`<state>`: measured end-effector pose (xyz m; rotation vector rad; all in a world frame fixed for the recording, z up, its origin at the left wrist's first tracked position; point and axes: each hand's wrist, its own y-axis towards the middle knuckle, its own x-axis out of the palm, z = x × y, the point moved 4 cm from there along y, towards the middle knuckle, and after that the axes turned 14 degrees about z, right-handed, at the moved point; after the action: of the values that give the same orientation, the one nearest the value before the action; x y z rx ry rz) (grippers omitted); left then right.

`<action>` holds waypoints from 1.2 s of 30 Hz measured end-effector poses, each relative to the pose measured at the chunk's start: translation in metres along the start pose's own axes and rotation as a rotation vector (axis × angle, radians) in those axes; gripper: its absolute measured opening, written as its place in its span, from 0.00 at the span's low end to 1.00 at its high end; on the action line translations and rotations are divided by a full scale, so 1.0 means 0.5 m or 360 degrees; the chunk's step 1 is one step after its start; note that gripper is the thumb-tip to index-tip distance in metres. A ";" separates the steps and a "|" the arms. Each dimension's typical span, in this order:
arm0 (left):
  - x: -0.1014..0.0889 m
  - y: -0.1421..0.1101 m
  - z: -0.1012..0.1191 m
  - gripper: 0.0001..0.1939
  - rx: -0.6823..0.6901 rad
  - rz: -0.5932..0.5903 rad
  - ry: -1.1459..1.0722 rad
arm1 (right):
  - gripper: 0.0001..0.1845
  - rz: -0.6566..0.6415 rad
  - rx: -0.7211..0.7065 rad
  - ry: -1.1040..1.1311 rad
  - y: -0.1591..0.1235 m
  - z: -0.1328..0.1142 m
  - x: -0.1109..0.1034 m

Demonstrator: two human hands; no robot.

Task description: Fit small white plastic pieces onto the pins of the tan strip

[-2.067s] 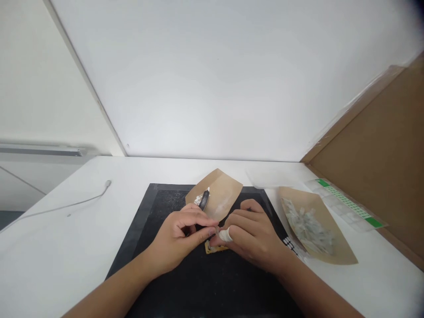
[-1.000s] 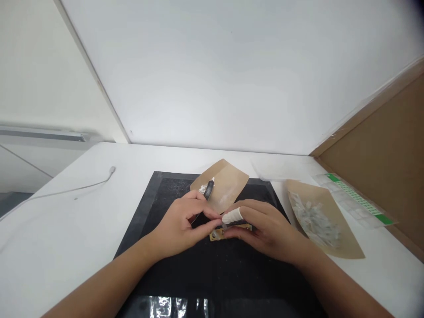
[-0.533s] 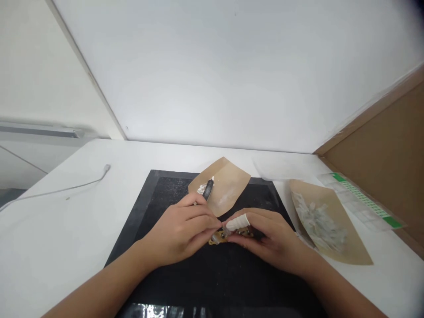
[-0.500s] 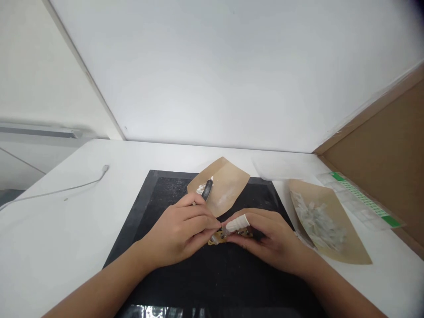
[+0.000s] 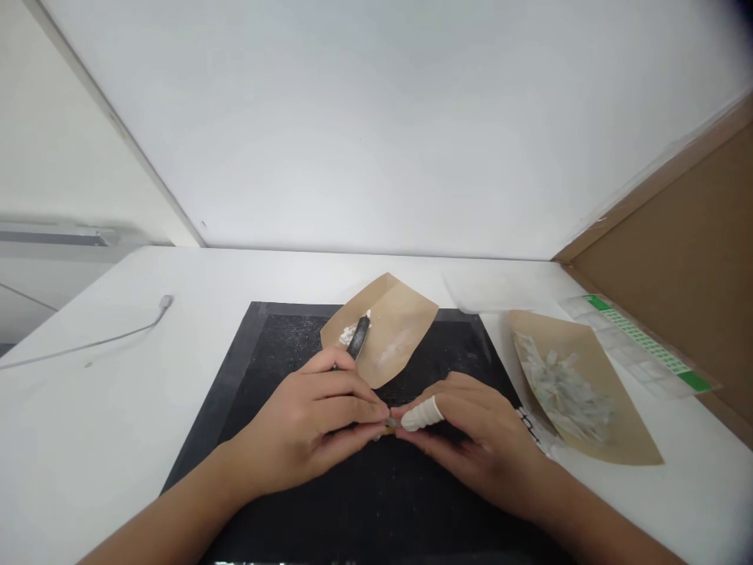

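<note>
Over the black mat (image 5: 376, 502), my left hand (image 5: 321, 412) and my right hand (image 5: 476, 431) meet fingertip to fingertip. Both are closed in a pinch on a small yellowish piece (image 5: 389, 427), mostly hidden by the fingers. A white finger cot (image 5: 422, 413) covers my right index finger. From the curled fingers of my left hand sticks out a slim tool with a black end (image 5: 358, 336); its other end is hidden. Just beyond the hands lies a brown paper tray (image 5: 400, 329) with small white bits (image 5: 347, 336) on its left side.
To the right, another brown paper tray (image 5: 629, 424) holds a heap of pale translucent strips (image 5: 568, 396). Beside it lies a clear compartment box with a green-marked strip (image 5: 647, 341). A clear plastic sheet (image 5: 488, 292) lies behind. A grey cable (image 5: 135, 333) runs along the left.
The yellowish piece, earlier showing wide with metal bits below the right fingers, is now mostly covered by both hands' fingertips. The view has shifted slightly.
</note>
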<state>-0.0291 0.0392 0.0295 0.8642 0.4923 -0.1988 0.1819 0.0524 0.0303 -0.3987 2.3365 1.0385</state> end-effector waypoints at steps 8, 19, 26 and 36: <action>-0.006 -0.015 -0.016 0.13 0.0083 0.0143 0.0213 | 0.03 0.0129 -0.0122 -0.0243 -0.011 0.007 0.008; -0.009 -0.020 -0.012 0.12 0.0134 0.0151 0.0352 | 0.04 0.0114 -0.0103 -0.0209 -0.010 0.009 0.014; -0.014 -0.011 0.003 0.16 0.0186 0.0215 0.0236 | 0.04 0.0093 -0.0078 -0.0185 -0.013 0.011 0.017; 0.001 -0.012 0.003 0.13 0.0087 0.0020 0.0258 | 0.06 0.0051 -0.0073 -0.0228 -0.018 0.014 0.025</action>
<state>-0.0305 0.0342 0.0260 0.9411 0.6346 -0.1318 0.1789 0.0511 0.0137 -0.2948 2.2022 1.1002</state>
